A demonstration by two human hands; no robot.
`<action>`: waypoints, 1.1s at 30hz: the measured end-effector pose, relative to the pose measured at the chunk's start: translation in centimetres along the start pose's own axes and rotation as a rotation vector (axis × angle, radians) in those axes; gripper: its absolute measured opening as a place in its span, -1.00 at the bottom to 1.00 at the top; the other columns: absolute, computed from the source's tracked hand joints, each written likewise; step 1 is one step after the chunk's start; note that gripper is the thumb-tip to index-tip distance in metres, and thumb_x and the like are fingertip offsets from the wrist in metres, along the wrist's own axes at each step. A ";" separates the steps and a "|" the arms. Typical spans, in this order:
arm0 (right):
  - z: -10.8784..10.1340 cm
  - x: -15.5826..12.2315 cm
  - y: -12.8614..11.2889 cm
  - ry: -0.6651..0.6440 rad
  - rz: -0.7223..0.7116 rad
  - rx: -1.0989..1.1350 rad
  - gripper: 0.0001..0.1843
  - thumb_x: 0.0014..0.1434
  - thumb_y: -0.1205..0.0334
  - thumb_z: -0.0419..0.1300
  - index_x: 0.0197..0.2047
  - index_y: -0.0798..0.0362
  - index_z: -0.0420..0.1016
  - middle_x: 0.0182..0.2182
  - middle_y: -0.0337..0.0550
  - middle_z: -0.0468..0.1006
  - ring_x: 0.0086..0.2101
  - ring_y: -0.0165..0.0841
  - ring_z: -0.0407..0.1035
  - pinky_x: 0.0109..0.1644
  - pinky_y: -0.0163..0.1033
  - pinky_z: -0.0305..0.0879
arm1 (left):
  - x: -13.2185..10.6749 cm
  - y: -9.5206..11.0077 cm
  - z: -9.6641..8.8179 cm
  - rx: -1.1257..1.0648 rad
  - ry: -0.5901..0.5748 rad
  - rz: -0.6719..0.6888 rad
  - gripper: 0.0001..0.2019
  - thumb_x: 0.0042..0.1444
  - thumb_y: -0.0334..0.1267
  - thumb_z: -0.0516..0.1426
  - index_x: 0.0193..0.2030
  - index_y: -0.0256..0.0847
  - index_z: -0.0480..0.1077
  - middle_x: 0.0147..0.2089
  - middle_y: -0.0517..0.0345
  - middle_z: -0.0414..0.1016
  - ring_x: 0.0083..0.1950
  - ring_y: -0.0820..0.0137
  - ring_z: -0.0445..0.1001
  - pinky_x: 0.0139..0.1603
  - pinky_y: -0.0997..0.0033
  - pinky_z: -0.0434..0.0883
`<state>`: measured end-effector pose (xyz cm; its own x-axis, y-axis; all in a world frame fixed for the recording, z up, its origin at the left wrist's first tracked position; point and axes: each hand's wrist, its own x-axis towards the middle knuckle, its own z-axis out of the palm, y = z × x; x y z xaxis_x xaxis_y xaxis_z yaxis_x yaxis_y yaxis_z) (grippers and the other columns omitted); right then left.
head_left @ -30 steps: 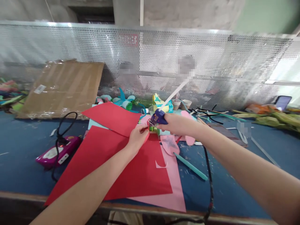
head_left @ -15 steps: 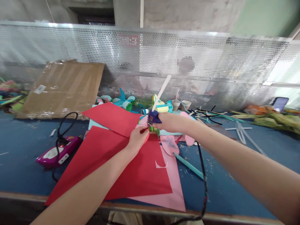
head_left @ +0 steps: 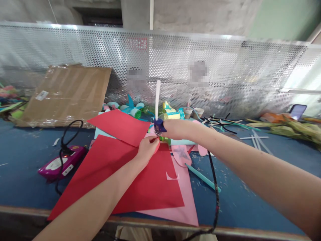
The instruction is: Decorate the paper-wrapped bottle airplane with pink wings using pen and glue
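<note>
My right hand (head_left: 175,129) is closed round a small blue glue gun (head_left: 158,127). A white glue stick (head_left: 157,97) stands nearly upright out of its back, and its black cord (head_left: 215,194) runs down over the table's front edge. The gun's tip points down at a small red and green piece that my left hand (head_left: 147,148) pinches just below it. Both hands hover over a big red paper sheet (head_left: 120,180). A second red sheet (head_left: 120,125) lies folded behind it, and a pink sheet (head_left: 184,207) sticks out underneath.
A magenta device (head_left: 61,162) with a black cable sits on the blue table (head_left: 22,167) at left. Plastic-wrapped cardboard (head_left: 66,93) leans on the perforated metal screen (head_left: 225,67). Craft bottles, paper cups, straws, a teal stick (head_left: 203,177) and pink cutouts (head_left: 181,154) lie behind and right.
My right hand has swung the glue gun so the white stick, slanted to the right before, now stands almost upright. The gun shifted slightly left. My left hand stayed in place.
</note>
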<state>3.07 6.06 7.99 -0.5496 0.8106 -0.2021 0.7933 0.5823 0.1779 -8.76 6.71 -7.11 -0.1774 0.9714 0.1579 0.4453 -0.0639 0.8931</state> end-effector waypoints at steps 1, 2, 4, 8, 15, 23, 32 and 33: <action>-0.3 -0.1 -0.3 -0.026 -0.012 -0.009 -0.70 0.24 0.32 0.08 -0.05 0.20 0.55 -0.15 0.08 0.59 -0.19 -0.28 0.48 -0.24 -0.34 0.27 | 0.0 0.0 0.0 0.000 -0.002 -0.004 -0.69 0.24 -0.16 0.12 0.08 -0.22 0.35 0.10 0.01 0.40 0.00 0.22 0.45 -0.05 0.11 0.46; -0.5 -0.2 -0.5 -0.047 -0.021 -0.018 -0.70 0.24 0.34 0.07 -0.05 0.20 0.55 -0.15 0.08 0.59 -0.17 -0.28 0.47 -0.22 -0.34 0.26 | -0.1 0.1 0.0 0.001 -0.004 -0.008 -0.69 0.24 -0.16 0.12 0.08 -0.22 0.36 0.10 0.01 0.40 0.00 0.22 0.45 -0.05 0.11 0.46; -1.0 -0.5 -1.0 -0.072 -0.024 -0.033 -0.70 0.22 0.38 0.07 -0.05 0.21 0.55 -0.16 0.08 0.59 -0.16 -0.25 0.46 -0.19 -0.32 0.26 | -0.2 0.2 0.0 0.005 -0.009 -0.017 -0.69 0.24 -0.16 0.12 0.07 -0.22 0.36 0.09 0.01 0.40 -0.01 0.22 0.45 -0.05 0.11 0.46; -1.4 -0.9 -1.5 -0.098 -0.027 -0.070 -0.68 0.20 0.40 0.07 -0.01 0.21 0.53 -0.15 0.08 0.59 -0.12 -0.23 0.45 -0.15 -0.30 0.27 | -0.3 0.4 -0.1 0.017 -0.009 -0.033 -0.68 0.23 -0.15 0.13 0.08 -0.23 0.36 0.09 0.01 0.40 -0.01 0.22 0.46 -0.06 0.11 0.46; -0.9 -1.2 -0.9 -0.094 -0.087 -0.106 -0.67 0.20 0.43 0.06 -0.01 0.23 0.51 -0.04 0.09 0.54 -0.11 -0.24 0.45 -0.20 -0.32 0.28 | -0.4 0.4 -0.1 0.007 -0.002 -0.031 -0.69 0.24 -0.16 0.12 0.08 -0.22 0.36 0.10 0.01 0.40 -0.01 0.22 0.45 -0.05 0.11 0.46; -0.8 -0.9 -0.7 -0.039 -0.055 -0.062 -0.74 0.18 0.40 0.10 -0.11 0.17 0.56 -0.18 0.06 0.60 -0.15 -0.23 0.47 -0.20 -0.31 0.30 | -0.5 0.6 -0.1 -0.012 -0.001 0.000 -0.69 0.24 -0.15 0.12 0.07 -0.22 0.36 0.09 0.01 0.40 0.00 0.22 0.45 -0.05 0.11 0.46; -0.2 0.2 0.1 -0.008 -0.058 -0.027 -0.75 0.21 0.38 0.09 -0.11 0.20 0.55 -0.08 0.11 0.57 -0.12 -0.24 0.46 -0.16 -0.32 0.30 | -0.4 0.5 -0.1 -0.012 0.004 0.015 -0.69 0.24 -0.17 0.12 0.09 -0.21 0.35 0.10 -0.01 0.39 0.00 0.24 0.45 -0.04 0.10 0.46; -0.2 0.3 0.1 -0.012 -0.053 -0.026 -0.75 0.20 0.37 0.09 -0.13 0.20 0.55 -0.09 0.12 0.57 -0.13 -0.24 0.47 -0.17 -0.32 0.31 | -0.4 0.5 -0.1 -0.012 0.005 0.016 -0.69 0.24 -0.17 0.12 0.09 -0.21 0.34 0.10 -0.01 0.39 0.00 0.24 0.45 -0.04 0.10 0.46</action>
<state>2.98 6.39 8.11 -0.5876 0.7775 -0.2239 0.7558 0.6263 0.1911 -8.55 6.24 -6.73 -0.1745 0.9692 0.1738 0.4374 -0.0818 0.8956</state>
